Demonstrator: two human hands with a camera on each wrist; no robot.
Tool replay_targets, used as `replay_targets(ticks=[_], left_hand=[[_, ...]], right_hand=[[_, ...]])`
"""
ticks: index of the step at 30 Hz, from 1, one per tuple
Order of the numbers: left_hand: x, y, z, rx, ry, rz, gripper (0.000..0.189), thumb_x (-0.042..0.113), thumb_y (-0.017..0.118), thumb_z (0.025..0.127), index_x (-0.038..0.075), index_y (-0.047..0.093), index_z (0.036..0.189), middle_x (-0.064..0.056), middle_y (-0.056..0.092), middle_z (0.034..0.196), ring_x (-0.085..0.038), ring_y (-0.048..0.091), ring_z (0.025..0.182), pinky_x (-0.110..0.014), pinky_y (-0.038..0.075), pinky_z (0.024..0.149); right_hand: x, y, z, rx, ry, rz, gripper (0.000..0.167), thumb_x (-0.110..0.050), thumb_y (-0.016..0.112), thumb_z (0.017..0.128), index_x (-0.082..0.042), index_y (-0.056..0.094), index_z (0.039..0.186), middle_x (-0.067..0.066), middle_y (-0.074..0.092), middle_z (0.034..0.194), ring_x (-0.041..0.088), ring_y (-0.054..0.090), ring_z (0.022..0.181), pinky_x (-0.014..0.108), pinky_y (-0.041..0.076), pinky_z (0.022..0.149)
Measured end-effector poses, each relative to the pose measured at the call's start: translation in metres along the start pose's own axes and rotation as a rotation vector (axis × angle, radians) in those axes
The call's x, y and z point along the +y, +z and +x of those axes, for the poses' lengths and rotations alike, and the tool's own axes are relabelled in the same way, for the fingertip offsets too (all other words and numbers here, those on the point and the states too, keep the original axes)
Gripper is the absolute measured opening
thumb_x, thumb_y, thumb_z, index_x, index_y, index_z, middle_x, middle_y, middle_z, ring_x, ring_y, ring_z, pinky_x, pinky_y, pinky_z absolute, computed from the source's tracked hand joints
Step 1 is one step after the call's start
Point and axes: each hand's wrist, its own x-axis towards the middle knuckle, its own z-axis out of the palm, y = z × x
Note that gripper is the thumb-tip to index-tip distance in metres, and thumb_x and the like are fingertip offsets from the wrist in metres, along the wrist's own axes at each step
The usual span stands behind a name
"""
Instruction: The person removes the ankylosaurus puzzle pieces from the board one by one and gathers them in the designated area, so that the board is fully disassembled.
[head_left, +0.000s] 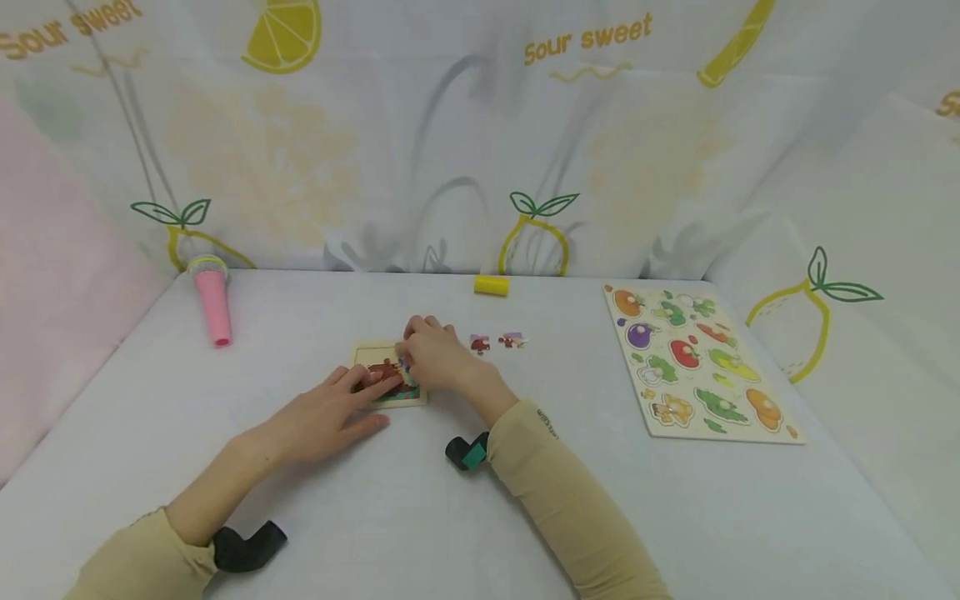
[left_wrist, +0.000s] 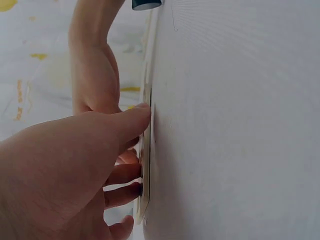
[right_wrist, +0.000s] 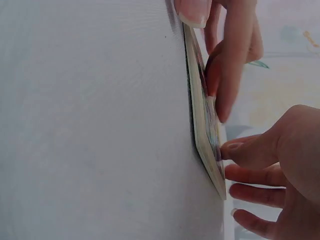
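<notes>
A small wooden jigsaw tray [head_left: 369, 353] with a brown and green picture lies on the white table. My left hand [head_left: 328, 414] rests on its near left side, index finger stretched over the picture and thumb by the near edge. Over the tray's right side, my right hand [head_left: 435, 354] pinches a colourful puzzle piece [head_left: 405, 367] between thumb and fingers, low against the picture. In the right wrist view, the right thumb meets the piece [right_wrist: 212, 122] at its far end. Two loose puzzle pieces, one [head_left: 480, 343] and another [head_left: 513, 340], lie right of the tray.
A pink toy microphone [head_left: 213, 302] lies at the back left. At the back stands or lies a yellow cylinder [head_left: 491, 286]. A vegetable peg board [head_left: 697, 367] lies on the right. Printed cloth [head_left: 390, 133] hangs behind the table.
</notes>
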Motion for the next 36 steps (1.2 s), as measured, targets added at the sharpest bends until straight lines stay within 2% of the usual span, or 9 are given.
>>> replay_targets(ticks=[2, 4, 6, 9, 12, 15, 22, 30, 36], left_hand=[[0.0, 0.001, 0.0, 0.013, 0.022, 0.03, 0.053, 0.044, 0.056, 0.101, 0.022, 0.05, 0.149, -0.002, 0.049, 0.121, -0.022, 0.045, 0.109, -0.045, 0.052, 0.082], [0.0, 0.003, 0.0, 0.019, 0.029, 0.042, 0.053, 0.045, 0.056, 0.101, 0.022, 0.05, 0.149, -0.004, 0.049, 0.126, -0.023, 0.045, 0.111, -0.046, 0.053, 0.084], [-0.001, 0.004, 0.0, 0.021, 0.042, 0.024, 0.055, 0.045, 0.055, 0.101, 0.02, 0.049, 0.15, -0.006, 0.048, 0.137, -0.026, 0.045, 0.121, -0.05, 0.051, 0.093], [0.0, 0.005, 0.001, -0.002, 0.058, -0.023, 0.06, 0.045, 0.054, 0.102, 0.016, 0.044, 0.153, -0.007, 0.04, 0.154, -0.032, 0.038, 0.139, -0.054, 0.043, 0.107], [0.002, 0.005, 0.003, -0.031, 0.06, -0.059, 0.065, 0.048, 0.053, 0.102, 0.012, 0.039, 0.155, -0.006, 0.033, 0.161, -0.032, 0.03, 0.149, -0.055, 0.036, 0.113], [0.002, 0.006, 0.003, -0.047, 0.048, -0.076, 0.068, 0.05, 0.052, 0.101, 0.011, 0.037, 0.155, -0.007, 0.032, 0.162, -0.03, 0.028, 0.15, -0.054, 0.035, 0.115], [0.002, 0.005, 0.004, -0.061, 0.046, -0.112, 0.068, 0.048, 0.055, 0.101, 0.011, 0.038, 0.155, -0.008, 0.033, 0.162, -0.03, 0.029, 0.15, -0.053, 0.033, 0.116], [0.002, 0.005, 0.003, -0.051, 0.065, -0.133, 0.062, 0.042, 0.052, 0.104, 0.01, 0.038, 0.155, -0.009, 0.034, 0.162, -0.031, 0.029, 0.15, -0.055, 0.032, 0.116], [0.001, 0.004, 0.002, -0.059, 0.057, -0.141, 0.062, 0.042, 0.051, 0.104, 0.01, 0.037, 0.155, -0.009, 0.032, 0.162, -0.031, 0.028, 0.15, -0.055, 0.031, 0.116]], right_hand=[[-0.001, -0.001, -0.001, 0.001, -0.007, 0.015, 0.02, -0.008, 0.059, 0.096, -0.018, 0.073, 0.105, 0.004, 0.053, 0.126, 0.022, 0.047, 0.117, 0.04, 0.043, 0.094], [-0.002, -0.001, -0.001, 0.002, -0.01, 0.027, 0.025, -0.009, 0.058, 0.097, -0.019, 0.074, 0.112, 0.004, 0.054, 0.126, 0.021, 0.047, 0.117, 0.041, 0.044, 0.096], [0.0, -0.001, 0.0, 0.005, -0.017, 0.039, 0.026, -0.01, 0.058, 0.098, -0.019, 0.074, 0.116, 0.004, 0.055, 0.126, 0.021, 0.048, 0.118, 0.041, 0.045, 0.098], [0.003, -0.001, 0.002, 0.021, -0.048, 0.076, 0.024, -0.01, 0.06, 0.098, -0.015, 0.077, 0.114, 0.006, 0.058, 0.127, 0.022, 0.052, 0.118, 0.038, 0.046, 0.102], [0.005, -0.002, 0.004, 0.028, -0.052, 0.134, 0.022, -0.008, 0.063, 0.097, -0.01, 0.078, 0.113, 0.007, 0.063, 0.126, 0.023, 0.056, 0.118, 0.033, 0.046, 0.106], [0.005, -0.005, 0.004, 0.031, -0.026, 0.155, 0.021, -0.006, 0.064, 0.096, -0.006, 0.077, 0.112, 0.008, 0.065, 0.126, 0.023, 0.059, 0.12, 0.033, 0.045, 0.108], [0.008, -0.006, 0.004, 0.024, -0.019, 0.12, 0.017, -0.002, 0.062, 0.095, -0.004, 0.079, 0.097, 0.009, 0.066, 0.124, 0.025, 0.06, 0.116, 0.035, 0.047, 0.105], [0.01, -0.003, 0.003, 0.065, -0.021, 0.101, 0.018, -0.008, 0.066, 0.095, -0.008, 0.079, 0.108, 0.006, 0.065, 0.113, 0.021, 0.055, 0.105, 0.029, 0.046, 0.094], [0.01, -0.002, 0.004, 0.042, 0.024, 0.146, 0.026, -0.012, 0.068, 0.095, -0.007, 0.074, 0.12, 0.006, 0.063, 0.112, 0.018, 0.057, 0.102, 0.028, 0.048, 0.091]])
